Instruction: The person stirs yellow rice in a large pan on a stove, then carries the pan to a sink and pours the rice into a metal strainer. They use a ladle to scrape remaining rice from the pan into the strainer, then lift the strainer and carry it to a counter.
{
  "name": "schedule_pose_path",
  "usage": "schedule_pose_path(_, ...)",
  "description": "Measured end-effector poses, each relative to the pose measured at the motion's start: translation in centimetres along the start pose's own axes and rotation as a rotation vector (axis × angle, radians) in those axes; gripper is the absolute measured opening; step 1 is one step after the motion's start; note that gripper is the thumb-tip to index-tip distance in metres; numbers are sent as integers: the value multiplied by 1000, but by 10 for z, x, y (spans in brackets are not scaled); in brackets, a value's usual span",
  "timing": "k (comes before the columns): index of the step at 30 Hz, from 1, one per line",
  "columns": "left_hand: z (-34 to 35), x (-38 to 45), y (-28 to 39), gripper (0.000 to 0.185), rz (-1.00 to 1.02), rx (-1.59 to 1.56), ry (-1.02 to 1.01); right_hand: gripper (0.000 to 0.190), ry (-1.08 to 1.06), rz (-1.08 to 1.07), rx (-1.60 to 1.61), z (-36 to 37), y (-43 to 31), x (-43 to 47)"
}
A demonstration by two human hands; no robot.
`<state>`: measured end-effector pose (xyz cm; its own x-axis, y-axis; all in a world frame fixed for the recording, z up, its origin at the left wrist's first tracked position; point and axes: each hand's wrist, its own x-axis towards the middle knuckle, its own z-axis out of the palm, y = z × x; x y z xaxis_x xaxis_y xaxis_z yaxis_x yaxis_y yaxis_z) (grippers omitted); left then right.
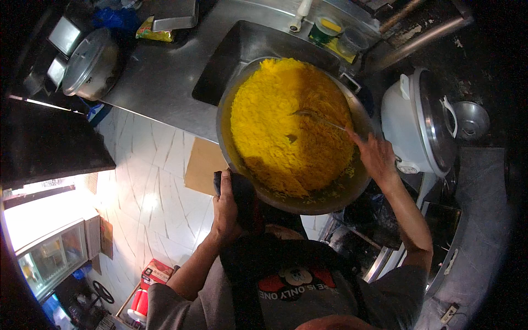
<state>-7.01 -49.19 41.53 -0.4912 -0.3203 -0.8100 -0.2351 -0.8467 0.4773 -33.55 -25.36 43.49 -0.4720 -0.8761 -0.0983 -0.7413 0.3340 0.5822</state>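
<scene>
A wide metal pot (311,207) full of yellow rice (264,111) sits in front of me, overlapping the sink's near side. Bright light falls on the rice's left part, and the right part lies in shadow. My left hand (225,212) grips a black cloth (243,189) against the pot's lower left rim. In my right hand (376,161) is the handle of a metal spoon (315,115); its head is partly sunk in the middle of the rice. A small dark leaf-like piece (292,138) lies on the rice.
Behind the pot is a steel sink (210,78) set in a counter (165,78). A white rice cooker (402,115) stands close on the right. A lidded pot (90,68) sits at the left; cardboard (204,167) lies on the tiled floor (152,222).
</scene>
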Motion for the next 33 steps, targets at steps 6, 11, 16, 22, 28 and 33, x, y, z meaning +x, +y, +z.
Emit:
schedule_pose_path(6, 3, 1, -3, 50, 45, -94, 28, 70, -7, 35, -5, 8, 6, 20)
schedule_pose_path(11, -6, 6, -6, 51, 27, -63, -10, 68, -48, 46, 63, 6, 12, 32)
schedule_pose_path(16, -1, 5, -4, 53, 13, -67, 2, 62, 154, 36, -29, 15, 17, 39)
schedule_pose_path(22, 1, 2, 0, 55, -10, 4, 14, 60, 141, 51, -52, 9, 23, 53)
schedule_pose_path(28, 4, -3, 2, 59, -31, 23, 43, 59, 69, 64, -40, -6, 25, 63)
schedule_pose_path(33, 7, -3, 2, 59, -52, -3, 53, 59, 257, 38, -103, 3, 33, 68)
